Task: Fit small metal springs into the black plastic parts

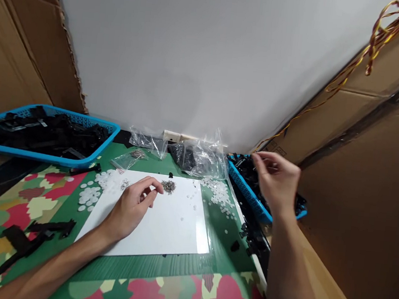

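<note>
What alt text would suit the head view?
A person's left hand is over a white sheet near small metallic pieces; the right hand hovers by a blue basket of black parts. White discs lie scattered about the green tabletop.

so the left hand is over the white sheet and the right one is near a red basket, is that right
Not quite: the basket near the right hand is blue, not red, as the head view shows. The left hand is over the white sheet, as you say.

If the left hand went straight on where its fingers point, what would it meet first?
The left hand would probably meet the pile of small metal pieces on the white sheet, though the hand's height is hard to judge.
</note>
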The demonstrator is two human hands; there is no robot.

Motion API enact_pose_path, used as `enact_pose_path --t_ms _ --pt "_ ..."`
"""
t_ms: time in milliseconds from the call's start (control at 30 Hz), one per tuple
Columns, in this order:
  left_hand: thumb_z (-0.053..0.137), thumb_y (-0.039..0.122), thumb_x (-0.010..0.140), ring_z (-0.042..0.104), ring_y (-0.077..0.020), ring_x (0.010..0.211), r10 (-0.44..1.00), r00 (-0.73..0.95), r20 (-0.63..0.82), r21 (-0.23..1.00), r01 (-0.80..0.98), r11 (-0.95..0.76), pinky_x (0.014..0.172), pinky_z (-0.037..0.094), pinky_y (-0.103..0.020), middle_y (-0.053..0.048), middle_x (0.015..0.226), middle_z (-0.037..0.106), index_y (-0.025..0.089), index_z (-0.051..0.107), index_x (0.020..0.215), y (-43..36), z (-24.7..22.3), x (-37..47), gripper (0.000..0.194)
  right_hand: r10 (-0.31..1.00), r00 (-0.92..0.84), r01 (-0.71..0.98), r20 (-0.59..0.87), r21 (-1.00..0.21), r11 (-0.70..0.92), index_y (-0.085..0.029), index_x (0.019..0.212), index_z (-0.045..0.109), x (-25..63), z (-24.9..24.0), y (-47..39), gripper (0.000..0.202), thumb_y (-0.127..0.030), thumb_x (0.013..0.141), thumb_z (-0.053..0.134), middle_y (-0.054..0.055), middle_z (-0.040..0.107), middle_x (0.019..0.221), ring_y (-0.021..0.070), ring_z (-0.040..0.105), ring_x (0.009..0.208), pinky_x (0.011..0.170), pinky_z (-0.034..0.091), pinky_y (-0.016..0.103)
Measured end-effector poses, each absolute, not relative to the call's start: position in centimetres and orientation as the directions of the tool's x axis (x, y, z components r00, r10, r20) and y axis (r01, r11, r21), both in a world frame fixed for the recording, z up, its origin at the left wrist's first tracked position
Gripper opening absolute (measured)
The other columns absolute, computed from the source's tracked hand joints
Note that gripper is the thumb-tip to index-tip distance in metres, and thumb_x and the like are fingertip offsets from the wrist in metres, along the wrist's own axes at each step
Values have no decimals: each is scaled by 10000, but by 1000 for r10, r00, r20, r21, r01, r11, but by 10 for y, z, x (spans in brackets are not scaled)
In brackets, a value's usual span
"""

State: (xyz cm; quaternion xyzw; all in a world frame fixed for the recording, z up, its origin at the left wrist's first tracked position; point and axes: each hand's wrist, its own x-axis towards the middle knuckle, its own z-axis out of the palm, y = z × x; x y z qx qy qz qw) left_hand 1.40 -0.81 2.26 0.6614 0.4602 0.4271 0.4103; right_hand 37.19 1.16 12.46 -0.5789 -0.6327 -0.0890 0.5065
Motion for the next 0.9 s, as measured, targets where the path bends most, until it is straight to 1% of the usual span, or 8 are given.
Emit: enact_pose_path --t_ms 100,267,433,533,600,667,800,900 --pt "597 295 950 543 -179 659 975 148 165 933 296 -203 605 392 -277 -9 771 620 221 714 926 -3 18 12 141 789 -37 835 613 -415 362 -202 971 779 336 93 16 328 -460 1059 595 31 687 708 175 587 576 596 448 301" --pt "586 301 950 567 -177 694 975 43 216 889 405 -215 619 401 -277 -21 852 671 212 714 949 13 26 -3 157 878 -252 882 407 -277 381 -214 1201 711 300 41 14 259 -336 1096 507 13 657 702 188 585 583 617 402 301" --pt "606 319 943 654 -198 849 917 -118 381 771 588 -244 728 469 -289 -50 1014 742 202 726 1035 43 55 -63 192 882 -324 871 343 -256 420 -209 1419 605 288 23 12 370 -347 1108 458 101 749 962 245 682 728 669 469 341" --pt "601 328 945 670 -199 858 874 -205 441 680 712 -177 753 474 -291 -53 989 754 196 739 1050 54 74 -116 218 871 -352 848 343 -279 452 -207 1573 467 284 18 12 478 -329 1114 415 171 728 1206 295 725 883 719 530 392" --pt "583 330 953 659 -193 822 843 -235 484 569 817 -100 718 455 -288 -53 996 758 200 742 1065 60 82 -150 234 856 -389 830 341 -273 486 -210 1577 464 282 14 14 476 -289 1118 366 189 698 1278 325 723 986 747 556 416" --pt "576 339 951 654 -198 792 862 -212 460 462 886 -29 687 437 -291 -52 949 758 200 739 1065 67 86 -181 243 833 -435 811 341 -255 527 -210 1572 474 282 10 15 490 -220 1104 328 187 694 1250 335 709 1040 785 573 433" --pt "585 383 942 697 -222 882 955 -160 251 232 967 101 737 460 -295 -48 1019 787 234 738 1087 87 84 -226 258 809 -496 789 316 -223 572 -215 1562 493 284 5 17 569 -85 1031 337 169 703 1174 314 701 1018 797 584 430" --pt "602 449 930 711 -280 942 947 -217 236 173 968 179 773 476 -330 -91 1047 796 233 735 1118 101 80 -241 315 808 -519 790 278 -203 578 -187 1534 522 284 5 16 587 -37 997 342 162 704 1165 298 710 994 770 586 408"
